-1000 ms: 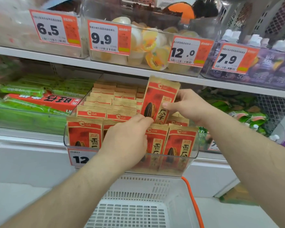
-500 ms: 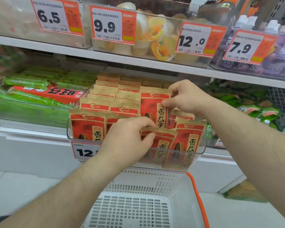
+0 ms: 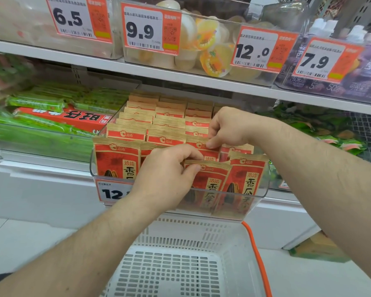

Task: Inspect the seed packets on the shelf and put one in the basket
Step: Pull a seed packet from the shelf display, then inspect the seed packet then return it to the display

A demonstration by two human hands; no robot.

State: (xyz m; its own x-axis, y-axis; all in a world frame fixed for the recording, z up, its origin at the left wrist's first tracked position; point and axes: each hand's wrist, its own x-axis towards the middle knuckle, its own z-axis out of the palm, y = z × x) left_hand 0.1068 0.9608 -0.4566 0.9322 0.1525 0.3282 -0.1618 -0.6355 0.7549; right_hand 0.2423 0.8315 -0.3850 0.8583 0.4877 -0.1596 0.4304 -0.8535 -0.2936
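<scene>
Red and tan seed packets [image 3: 118, 159] stand in rows inside a clear plastic bin [image 3: 263, 185] on the middle shelf. My left hand [image 3: 167, 174] pinches the top edge of a front-row packet [image 3: 210, 179] in the bin. My right hand [image 3: 229, 127] pinches the top of a packet [image 3: 198, 144] in the row behind, which sits low among the others. The white slotted basket [image 3: 176, 266] with an orange handle stands directly below the bin, with nothing visible inside.
The upper shelf holds clear bins of jelly cups [image 3: 208, 37] with price tags 6.5, 9.9, 12.0 and 7.9. Green and red snack packs [image 3: 58, 116] lie to the left, green bags [image 3: 338, 142] to the right. White floor tiles surround the basket.
My right hand lowered the raised packet back down into the bin's rows. My left hand shifted slightly and now pinches the front packet's top edge.
</scene>
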